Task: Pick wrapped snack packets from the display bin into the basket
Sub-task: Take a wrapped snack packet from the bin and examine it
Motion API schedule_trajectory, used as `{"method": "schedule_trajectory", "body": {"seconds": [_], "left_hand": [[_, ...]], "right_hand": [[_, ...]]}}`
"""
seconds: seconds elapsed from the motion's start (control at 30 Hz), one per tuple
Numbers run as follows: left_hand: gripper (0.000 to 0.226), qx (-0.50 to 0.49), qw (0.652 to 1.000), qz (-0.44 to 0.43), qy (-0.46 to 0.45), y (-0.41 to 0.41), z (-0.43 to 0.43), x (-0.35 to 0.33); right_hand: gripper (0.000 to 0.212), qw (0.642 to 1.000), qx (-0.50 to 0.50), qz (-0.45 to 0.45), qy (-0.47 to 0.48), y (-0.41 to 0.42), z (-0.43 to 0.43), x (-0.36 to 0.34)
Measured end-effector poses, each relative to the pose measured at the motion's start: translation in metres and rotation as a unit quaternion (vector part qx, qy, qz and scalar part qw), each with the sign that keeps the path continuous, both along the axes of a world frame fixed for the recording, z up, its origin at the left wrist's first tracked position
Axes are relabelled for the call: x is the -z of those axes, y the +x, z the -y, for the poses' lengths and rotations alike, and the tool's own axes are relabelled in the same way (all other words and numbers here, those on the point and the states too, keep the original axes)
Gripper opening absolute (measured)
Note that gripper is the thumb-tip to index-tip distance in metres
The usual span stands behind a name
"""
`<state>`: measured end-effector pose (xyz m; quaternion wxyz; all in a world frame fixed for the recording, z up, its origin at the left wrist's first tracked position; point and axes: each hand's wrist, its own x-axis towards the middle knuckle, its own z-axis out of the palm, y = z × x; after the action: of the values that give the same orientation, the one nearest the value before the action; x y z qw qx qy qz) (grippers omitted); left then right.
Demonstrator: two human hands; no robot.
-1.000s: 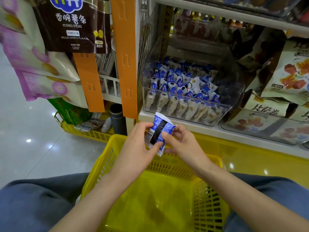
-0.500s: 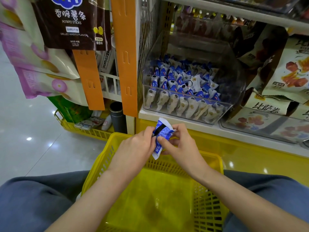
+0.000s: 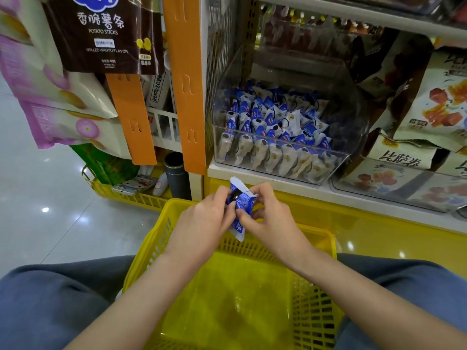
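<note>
Head view: one blue-and-white snack packet (image 3: 241, 207) sits between both hands, above the far rim of the yellow basket (image 3: 313, 311) and just below the front edge of the shelf (image 3: 278, 181). It is not yet in the basket. The left hand (image 3: 202, 223) pinches the packet's left side with curled fingers and thumb, and the right hand (image 3: 273, 223) pinches the right side the same way, so neither hand is free.

The packet looks very light. Its wrapper seems a thin, glossy film that creases under the fingertips and is probably a little slippery. The crimped end seals look stiffer and would give the surest pinch. What is inside may crush, so a light hold seems wise.

More packets (image 3: 273, 122) stand in the clear display bin (image 3: 351, 114), in rows along its front wall with their top seals reachable.
</note>
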<state>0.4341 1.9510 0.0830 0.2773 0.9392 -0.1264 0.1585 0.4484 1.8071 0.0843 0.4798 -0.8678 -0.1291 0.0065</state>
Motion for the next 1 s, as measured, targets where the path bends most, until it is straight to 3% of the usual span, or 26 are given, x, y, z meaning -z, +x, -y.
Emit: {"method": "schedule_trajectory", "body": {"seconds": [0.1, 0.23, 0.3, 0.43, 0.53, 0.63, 0.7, 0.8, 1.0], "left_hand": [[0.011, 0.001, 1.0, -0.001, -0.012, 0.001, 0.001, 0.0], [0.013, -0.03, 0.98, -0.079, -0.18, 0.008, 0.001, 0.002], [0.018, -0.047, 0.941, -0.141, -0.303, 0.013, 0.002, -0.002], [0.035, -0.031, 0.817, -0.254, -0.517, 0.018, 0.001, -0.012], [0.034, 0.037, 0.79, -0.304, -0.531, 0.012, 0.001, -0.014], [0.03, 0.055, 0.8, -0.298, -0.518, 0.01, 0.002, -0.013], [0.013, 0.034, 0.814, -0.282, -0.506, 0.01, 0.003, -0.015], [0.017, 0.001, 0.811, -0.283, -0.513, 0.013, 0.001, -0.018], [0.019, -0.007, 0.74, -0.277, -0.613, 0.022, -0.007, -0.026]], "right_hand": [[0.034, 1.0, -0.01, 0.016, -0.011, -0.001, -0.001, 0.002], [0.029, 0.999, -0.012, -0.003, 0.04, 0.0, -0.002, -0.001], [0.028, 0.993, -0.044, -0.034, 0.107, 0.001, -0.002, -0.007], [0.043, 0.979, -0.049, -0.092, 0.175, 0.001, -0.003, -0.011], [0.06, 0.982, 0.01, -0.116, 0.147, 0.005, -0.003, -0.011], [0.04, 0.991, 0.01, -0.083, 0.105, 0.01, 0.0, -0.014], [0.029, 0.995, -0.008, -0.06, 0.078, 0.01, 0.001, -0.017], [0.028, 0.997, -0.026, -0.034, 0.061, 0.011, 0.003, -0.022], [0.029, 0.994, -0.035, 0.086, 0.059, 0.027, 0.011, -0.058]]}}
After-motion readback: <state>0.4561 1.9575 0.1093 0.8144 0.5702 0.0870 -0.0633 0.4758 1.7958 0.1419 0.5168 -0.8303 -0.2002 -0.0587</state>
